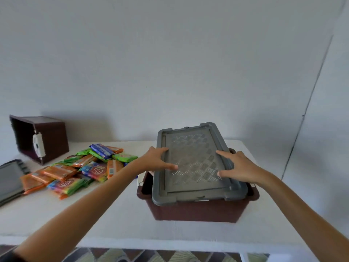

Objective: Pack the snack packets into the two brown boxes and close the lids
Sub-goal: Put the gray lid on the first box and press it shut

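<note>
A brown box [196, 210] stands on the right half of the worktop [113, 214], closer to its near edge than its far one. A grey lid [190, 163] lies askew on top. A dark gap shows along the box's left rim, and the contents are hidden. The left grip [156, 159] rests on the lid's left side with fingers spread apart, thumb flat on the patterned top. The right grip [239, 167] lies on the lid's right side the same way, forefinger and thumb stretched out. Its outer fingers sit at the rim and are hard to make out. Loose snack packets [79, 167] are heaped on the worktop's left half, their printing too blurred to read. Behind them, at the far left corner, a second brown box [51, 137] lies on its side with a white latch [38, 146] showing. A second grey lid [9, 178] lies at the left edge, cut off by the frame.
</note>
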A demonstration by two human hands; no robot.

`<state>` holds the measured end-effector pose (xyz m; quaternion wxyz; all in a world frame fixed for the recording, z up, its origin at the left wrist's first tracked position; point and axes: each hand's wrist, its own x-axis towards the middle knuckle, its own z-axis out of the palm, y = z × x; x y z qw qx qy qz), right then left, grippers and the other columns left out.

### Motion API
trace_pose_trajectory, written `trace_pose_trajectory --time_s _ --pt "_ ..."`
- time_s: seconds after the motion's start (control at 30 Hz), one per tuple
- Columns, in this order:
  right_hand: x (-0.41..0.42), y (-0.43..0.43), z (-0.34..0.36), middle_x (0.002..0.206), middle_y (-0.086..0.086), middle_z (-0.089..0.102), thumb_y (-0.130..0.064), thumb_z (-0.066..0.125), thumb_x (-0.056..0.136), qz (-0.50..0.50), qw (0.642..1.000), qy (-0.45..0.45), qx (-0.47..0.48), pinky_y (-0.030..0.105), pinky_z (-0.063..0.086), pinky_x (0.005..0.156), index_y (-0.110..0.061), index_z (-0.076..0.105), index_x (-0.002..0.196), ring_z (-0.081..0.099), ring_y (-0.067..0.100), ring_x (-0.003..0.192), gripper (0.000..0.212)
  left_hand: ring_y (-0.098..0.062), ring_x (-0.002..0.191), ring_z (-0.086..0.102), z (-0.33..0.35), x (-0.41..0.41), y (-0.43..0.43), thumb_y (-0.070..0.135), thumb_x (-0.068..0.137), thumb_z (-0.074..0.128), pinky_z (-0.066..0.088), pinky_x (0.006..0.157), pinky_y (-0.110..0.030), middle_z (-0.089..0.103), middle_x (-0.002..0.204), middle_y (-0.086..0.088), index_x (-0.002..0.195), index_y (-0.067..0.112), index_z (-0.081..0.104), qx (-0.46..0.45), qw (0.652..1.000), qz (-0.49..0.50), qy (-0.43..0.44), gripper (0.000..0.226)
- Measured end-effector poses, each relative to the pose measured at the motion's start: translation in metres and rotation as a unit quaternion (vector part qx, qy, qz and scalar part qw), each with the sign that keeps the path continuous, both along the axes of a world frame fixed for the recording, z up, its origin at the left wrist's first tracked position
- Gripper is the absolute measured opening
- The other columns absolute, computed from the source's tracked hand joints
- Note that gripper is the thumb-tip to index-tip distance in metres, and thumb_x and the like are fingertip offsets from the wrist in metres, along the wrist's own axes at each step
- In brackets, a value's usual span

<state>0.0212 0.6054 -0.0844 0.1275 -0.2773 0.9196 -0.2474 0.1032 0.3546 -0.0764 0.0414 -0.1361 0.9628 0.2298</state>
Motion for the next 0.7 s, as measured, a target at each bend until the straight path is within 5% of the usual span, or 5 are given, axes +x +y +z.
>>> trace_pose_trajectory --time_s 0.17,0.3,0.43,0.57,0.7 --pt "0.024 0.012 -0.014 0.136 0.015 0.031 -0.032 0.059 0.087 -0.026 1.000 -0.005 0.008 0.042 0.031 0.107 -0.031 0.029 0.142 0.031 0.032 0.128 0.063 -0.024 0.097 0.058 0.000 0.033 0.014 0.053 0.087 0.049 0.045 0.077 -0.028 0.062 0.108 -0.013 0.125 0.005 0.052 -0.138 0.990 -0.020 0.025 0.061" --pt "0.032 0.016 -0.012 0.137 0.011 0.031 -0.032 0.057 0.090 -0.016 0.999 0.050 0.012 0.040 0.027 0.108 -0.028 0.036 0.139 0.025 0.029 0.130 0.053 -0.025 0.101 0.060 0.008 0.031 0.022 0.054 0.091 0.041 0.042 0.075 -0.031 0.063 0.110 -0.008 0.118 0.013 0.056 -0.340 0.936 0.000 0.089 0.051" --pt "0.054 0.006 -0.010 0.142 0.005 0.030 -0.036 0.052 0.091 -0.012 0.985 0.171 -0.006 0.036 0.028 0.108 -0.028 0.037 0.140 0.024 0.023 0.133 0.052 -0.019 0.118 0.049 0.007 0.011 0.024 0.047 0.093 0.042 0.041 0.092 -0.034 0.056 0.127 -0.001 0.128 0.025 0.049 -0.236 0.951 -0.127 0.151 0.042" --pt "0.086 0.003 -0.026 0.153 -0.002 0.016 -0.056 0.034 0.092 0.071 0.982 0.175 0.028 0.040 0.015 0.117 -0.034 0.028 0.144 0.014 0.019 0.142 0.057 -0.017 0.143 0.014 -0.006 -0.021 0.020 0.044 0.097 0.033 0.022 0.115 -0.043 0.020 0.155 0.005 0.145 0.032 0.023 -0.201 0.954 -0.207 0.080 0.050" --pt "0.079 0.021 -0.039 0.155 -0.008 0.009 -0.084 -0.025 0.049 0.084 0.981 0.172 0.042 0.040 0.003 0.118 -0.039 0.020 0.144 0.006 0.015 0.143 0.114 -0.019 0.146 -0.005 -0.021 -0.041 0.004 0.055 0.095 0.019 0.005 0.116 -0.052 -0.001 0.157 0.010 0.145 0.042 0.009 -0.225 0.963 -0.146 -0.013 0.052"
